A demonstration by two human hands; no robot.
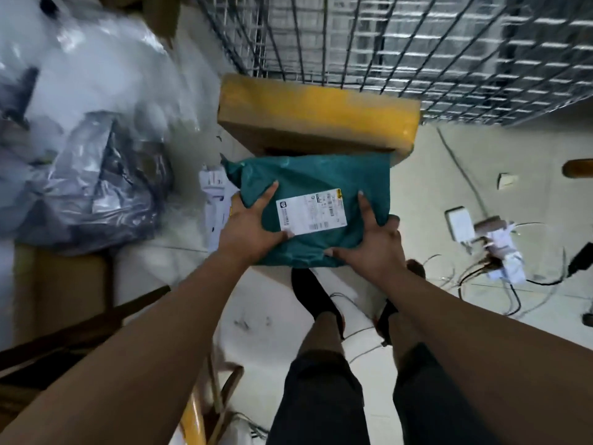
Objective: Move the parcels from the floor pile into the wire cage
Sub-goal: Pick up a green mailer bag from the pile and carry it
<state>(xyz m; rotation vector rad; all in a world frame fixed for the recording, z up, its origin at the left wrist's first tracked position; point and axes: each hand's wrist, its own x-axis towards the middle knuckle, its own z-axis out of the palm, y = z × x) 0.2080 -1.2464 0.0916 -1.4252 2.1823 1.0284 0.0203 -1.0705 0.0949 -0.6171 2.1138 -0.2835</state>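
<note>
Green poly mailer, white shipping label facing up, is held between both hands above the floor, just near of the wire cage. Left hand clasps the left edge, thumb across the label corner. Right hand clasps the near right corner, fingers spread over the top. The film is wrinkled and sagging, so the parcel is judged soft, light and somewhat slippery. A two-sided grip at the edges looks suitable.

A cardboard box with yellow tape lies on the floor against the cage foot, directly under the route. Bagged parcels are heaped at left. Loose cables lie on the floor at right, a likely trip hazard.
</note>
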